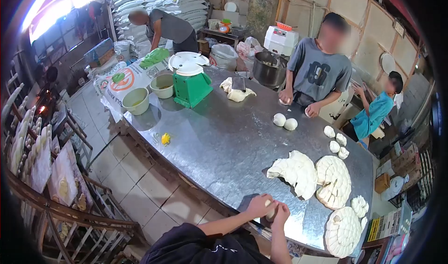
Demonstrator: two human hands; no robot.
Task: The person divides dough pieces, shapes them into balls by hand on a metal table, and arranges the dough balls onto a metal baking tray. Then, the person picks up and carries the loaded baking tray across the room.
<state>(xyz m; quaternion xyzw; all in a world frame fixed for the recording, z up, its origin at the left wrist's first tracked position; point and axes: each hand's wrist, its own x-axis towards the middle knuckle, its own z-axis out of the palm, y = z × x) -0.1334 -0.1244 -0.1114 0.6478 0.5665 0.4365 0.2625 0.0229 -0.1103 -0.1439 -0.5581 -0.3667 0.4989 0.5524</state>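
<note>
Near the table's front edge, my left hand (260, 206) and my right hand (280, 212) are close together, fingers curled around a small piece of dough (270, 212). Much of that piece is hidden by the fingers. Just beyond my hands lies a large torn sheet of dough (298, 173) on the metal table (210, 142). Two round dough slabs scored into pieces, one farther back (333, 177) and one nearer (343, 233), sit to the right. A clump of dough pieces (360, 206) rests beside them.
Across the table, a person (319, 68) handles dough near two dough balls (285, 121). Several more balls (335, 146) lie at right. A green scale (191, 86), two bowls (136, 101) and a yellow lump (165, 139) stand left. Racks (70, 212) flank the floor.
</note>
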